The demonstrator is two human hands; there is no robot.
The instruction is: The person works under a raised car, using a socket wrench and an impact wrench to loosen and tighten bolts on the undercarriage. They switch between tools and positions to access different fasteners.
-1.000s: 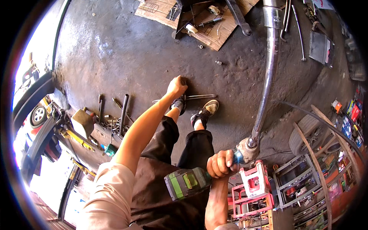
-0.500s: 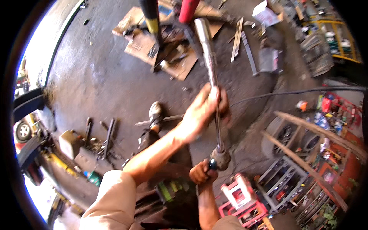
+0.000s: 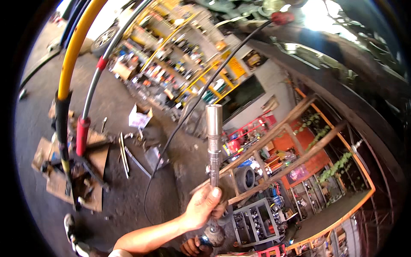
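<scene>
My left hand [image 3: 202, 208] is closed around a shiny metal extension bar [image 3: 214, 171], its thumb lying along the shaft. A long chrome socket [image 3: 214, 120] tops the bar, which points nearly straight up. At the bar's lower end sits the rounded head of an impact wrench [image 3: 215, 236]. My right hand [image 3: 190, 247] has its fingers wrapped round the wrench's handle, close to the lower edge of the view. Much of that handle is hidden by the hand and cut off by the picture's edge.
Vehicle underside parts [image 3: 342, 55] hang overhead at upper right. A black hose [image 3: 201, 92] crosses the view from a red fitting [image 3: 281, 18]. Yellow [image 3: 77, 47] and red-gripped [image 3: 82, 132] poles stand at left above cardboard [image 3: 96, 188]. A wooden ladder [image 3: 274, 124] and grey rack [image 3: 257, 222] are right.
The view has swung up and to the right, bringing the vehicle's underside and shelves in. Both hands keep their hold on the tool, which now stands more upright and lower in the picture.
</scene>
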